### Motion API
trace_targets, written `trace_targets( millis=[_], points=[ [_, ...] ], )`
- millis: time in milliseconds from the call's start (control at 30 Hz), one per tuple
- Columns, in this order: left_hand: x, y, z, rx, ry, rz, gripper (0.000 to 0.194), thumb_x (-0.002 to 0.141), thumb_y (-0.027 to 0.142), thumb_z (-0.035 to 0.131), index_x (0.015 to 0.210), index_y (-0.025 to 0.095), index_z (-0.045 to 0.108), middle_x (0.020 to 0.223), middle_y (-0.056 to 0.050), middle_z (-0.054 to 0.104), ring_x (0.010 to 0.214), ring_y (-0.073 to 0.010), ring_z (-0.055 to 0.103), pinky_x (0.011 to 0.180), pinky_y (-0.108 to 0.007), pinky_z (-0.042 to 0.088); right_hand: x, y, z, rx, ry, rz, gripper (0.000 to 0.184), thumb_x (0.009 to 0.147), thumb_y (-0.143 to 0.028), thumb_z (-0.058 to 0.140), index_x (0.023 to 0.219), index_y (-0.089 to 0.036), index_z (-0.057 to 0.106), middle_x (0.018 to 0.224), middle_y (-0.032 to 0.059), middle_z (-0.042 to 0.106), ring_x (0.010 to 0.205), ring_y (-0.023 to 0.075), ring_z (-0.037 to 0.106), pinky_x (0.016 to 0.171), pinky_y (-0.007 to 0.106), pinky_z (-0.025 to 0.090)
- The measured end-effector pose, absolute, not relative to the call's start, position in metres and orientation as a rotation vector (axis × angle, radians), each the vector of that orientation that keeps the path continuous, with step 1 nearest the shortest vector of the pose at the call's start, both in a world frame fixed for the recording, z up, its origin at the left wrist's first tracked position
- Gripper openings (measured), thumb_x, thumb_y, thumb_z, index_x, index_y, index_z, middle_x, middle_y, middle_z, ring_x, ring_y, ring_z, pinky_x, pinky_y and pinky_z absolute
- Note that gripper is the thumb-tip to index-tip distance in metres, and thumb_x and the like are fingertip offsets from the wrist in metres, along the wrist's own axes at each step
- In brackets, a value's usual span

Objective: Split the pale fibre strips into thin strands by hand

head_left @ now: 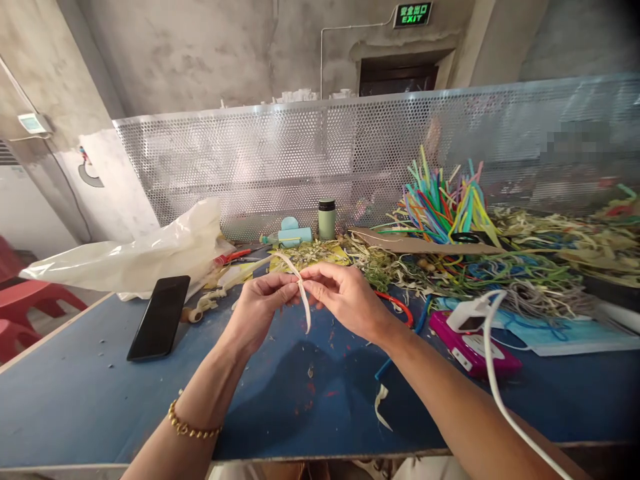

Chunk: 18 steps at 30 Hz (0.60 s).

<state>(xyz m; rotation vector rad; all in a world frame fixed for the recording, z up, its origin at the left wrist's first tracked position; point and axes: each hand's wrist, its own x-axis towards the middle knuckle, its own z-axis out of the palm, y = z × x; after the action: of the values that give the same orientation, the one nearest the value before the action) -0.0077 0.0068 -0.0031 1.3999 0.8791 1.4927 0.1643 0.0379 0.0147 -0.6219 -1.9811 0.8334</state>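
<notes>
My left hand (263,303) and my right hand (345,297) meet above the middle of the blue table (75,393), fingers pinched together on a thin pale strip (303,297). The strip runs up and to the left from the fingers and its other end hangs down between the hands. A gold bead bracelet (193,427) circles my left wrist.
A black phone (160,317) lies left of the hands, beside a white plastic bag (150,257). A pink device with a white charger and cable (473,333) lies to the right. Coloured strips (445,200) and pale strips are heaped at the back right before a perforated metal screen (280,167). A green bottle (327,219) stands at the back.
</notes>
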Motion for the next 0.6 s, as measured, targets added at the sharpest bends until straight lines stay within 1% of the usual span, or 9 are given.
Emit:
trace_targets(
  millis=[100,167,267,400,500,600],
  points=[
    [-0.0069,0.0048,-0.0001,1.482,0.974,1.477,0.015,0.078,0.029,0.073,0.076,0.014,0.075,0.068,-0.003,0.067,0.064,-0.0127,0.055,0.062,-0.025,0.042,0.1640,0.0379,0.0139,-0.610,-1.936,0.851,0.011,0.089,-0.023,0.059,0.088,-0.016,0.066,0.075,0.0024,0.069,0.064,0.0120,0.063,0.060,0.025,0.051],
    [-0.0068,0.0039,0.0020,1.555,1.048,1.473,0.015,0.079,0.027,0.070,0.072,0.014,0.074,0.065,-0.003,0.067,0.062,-0.0126,0.053,0.060,-0.025,0.042,0.1642,0.0382,0.0139,-0.603,-1.954,0.834,0.009,0.088,-0.020,0.058,0.084,-0.016,0.065,0.072,0.0011,0.068,0.062,0.0111,0.062,0.060,0.024,0.050],
    [-0.0065,0.0037,0.0031,1.619,1.130,1.502,0.012,0.079,0.024,0.069,0.072,0.015,0.073,0.063,-0.002,0.066,0.061,-0.0126,0.053,0.059,-0.025,0.042,0.1648,0.0393,0.0136,-0.612,-2.000,0.816,0.009,0.088,-0.018,0.057,0.085,-0.016,0.066,0.074,0.0015,0.069,0.066,0.0116,0.063,0.064,0.025,0.051],
    [-0.0053,0.0035,0.0016,1.615,1.157,1.514,0.012,0.080,0.027,0.068,0.077,0.016,0.070,0.067,-0.002,0.066,0.063,-0.0143,0.057,0.061,-0.026,0.045,0.1639,0.0399,0.0126,-0.615,-2.006,0.838,0.007,0.087,-0.019,0.059,0.088,-0.017,0.066,0.078,0.0021,0.070,0.070,0.0127,0.064,0.066,0.026,0.051],
    [-0.0050,0.0031,0.0002,1.635,1.194,1.515,0.014,0.081,0.029,0.067,0.077,0.016,0.068,0.066,-0.002,0.065,0.063,-0.0149,0.058,0.061,-0.026,0.045,0.1620,0.0397,0.0114,-0.665,-1.996,0.757,0.005,0.083,-0.018,0.062,0.086,-0.017,0.066,0.080,0.0021,0.069,0.069,0.0129,0.063,0.065,0.026,0.050],
    [-0.0065,0.0035,-0.0008,1.683,1.231,1.528,0.014,0.081,0.029,0.067,0.077,0.016,0.069,0.071,-0.003,0.066,0.068,-0.0160,0.058,0.064,-0.027,0.045,0.1602,0.0394,0.0099,-0.694,-2.000,0.632,0.003,0.083,-0.019,0.063,0.084,-0.018,0.066,0.077,0.0014,0.066,0.065,0.0121,0.058,0.061,0.025,0.048]
  ],
)
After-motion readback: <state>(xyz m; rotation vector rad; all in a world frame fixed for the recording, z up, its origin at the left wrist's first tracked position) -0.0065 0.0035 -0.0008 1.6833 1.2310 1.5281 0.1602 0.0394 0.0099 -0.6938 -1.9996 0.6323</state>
